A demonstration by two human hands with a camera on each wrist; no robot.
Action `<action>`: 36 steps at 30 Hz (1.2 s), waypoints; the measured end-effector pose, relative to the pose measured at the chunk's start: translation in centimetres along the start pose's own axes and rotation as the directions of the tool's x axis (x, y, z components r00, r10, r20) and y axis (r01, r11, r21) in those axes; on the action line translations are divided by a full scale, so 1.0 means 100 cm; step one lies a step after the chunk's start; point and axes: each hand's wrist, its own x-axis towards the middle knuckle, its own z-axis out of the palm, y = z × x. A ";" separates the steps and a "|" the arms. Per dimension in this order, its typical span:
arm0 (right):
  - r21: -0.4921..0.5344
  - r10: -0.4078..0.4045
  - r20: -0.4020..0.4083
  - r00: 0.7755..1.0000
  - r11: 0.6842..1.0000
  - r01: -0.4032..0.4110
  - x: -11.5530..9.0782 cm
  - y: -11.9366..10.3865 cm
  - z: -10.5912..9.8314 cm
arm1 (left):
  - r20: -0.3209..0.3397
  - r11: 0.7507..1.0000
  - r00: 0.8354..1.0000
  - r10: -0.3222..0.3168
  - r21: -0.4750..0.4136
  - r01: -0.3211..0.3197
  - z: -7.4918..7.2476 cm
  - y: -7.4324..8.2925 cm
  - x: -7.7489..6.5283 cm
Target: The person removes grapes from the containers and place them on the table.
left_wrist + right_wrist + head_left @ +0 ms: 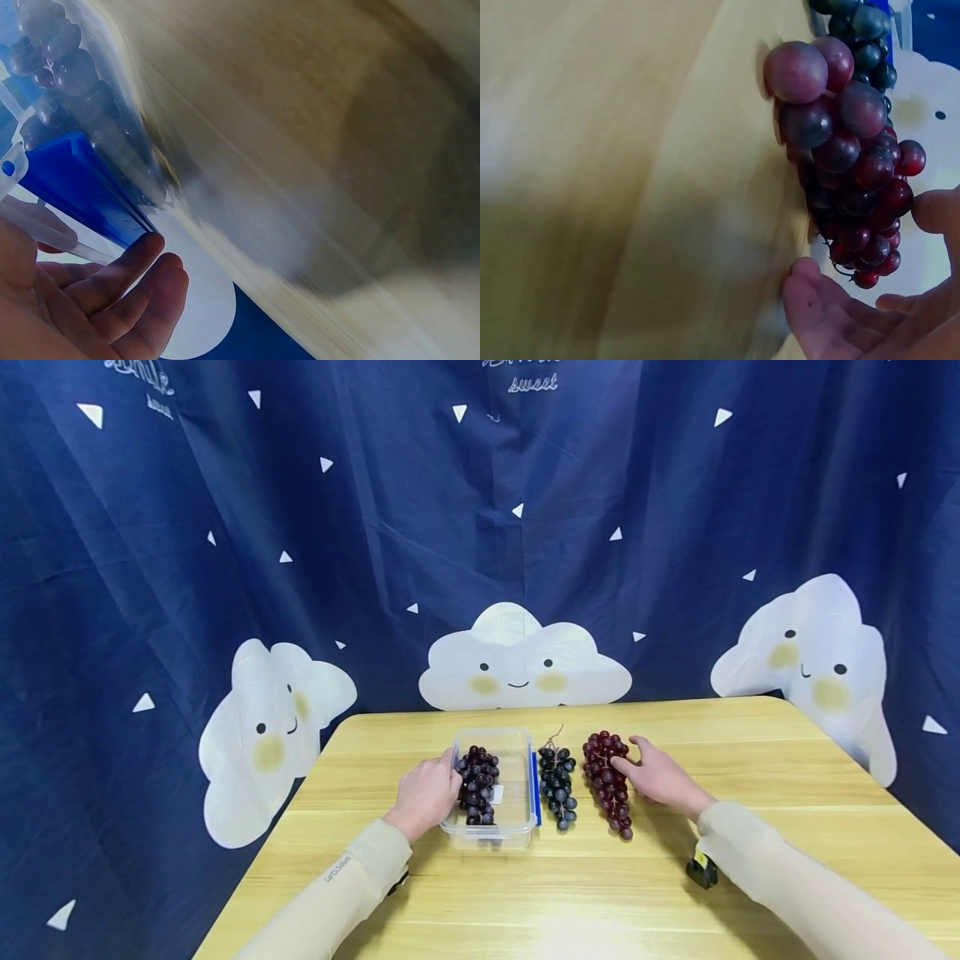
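Observation:
In the head view a clear plastic food container (513, 835) with blue side latches holds a bunch of dark purple grapes (477, 785). My left hand (426, 795) grips its left wall: the thumb lies over the rim and the fingers (142, 300) are outside, beside the blue latch (79, 180). On the table, farther right, lies a bunch of red grapes (607, 785). My right hand (663, 777) is at its right side, fingers spread, the thumb (937, 210) right at the grapes and another fingertip (804, 274) low by the tabletop.
A bunch of blue-black grapes (558, 785) lies between the container and the red bunch, stem pointing away from me. Everything rests on a wooden table (525, 893). Behind its far edge hangs a dark blue curtain (525, 560) with white cloud prints.

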 end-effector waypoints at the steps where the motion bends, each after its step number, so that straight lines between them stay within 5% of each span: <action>1: -0.024 -0.005 -0.007 1.000 1.000 0.005 -0.002 0.000 0.000 | -0.002 1.000 1.000 0.001 0.001 -0.001 0.000 0.000 0.000; 19: 0.195 0.081 0.158 0.984 0.974 -0.112 -0.029 -0.005 0.009 | 0.021 1.000 1.000 -0.012 0.007 0.012 0.000 0.000 0.000; 36: 0.136 0.029 0.145 0.989 0.989 -0.049 -0.039 -0.012 0.009 | 0.031 1.000 1.000 -0.007 -0.008 0.007 -0.001 0.000 0.000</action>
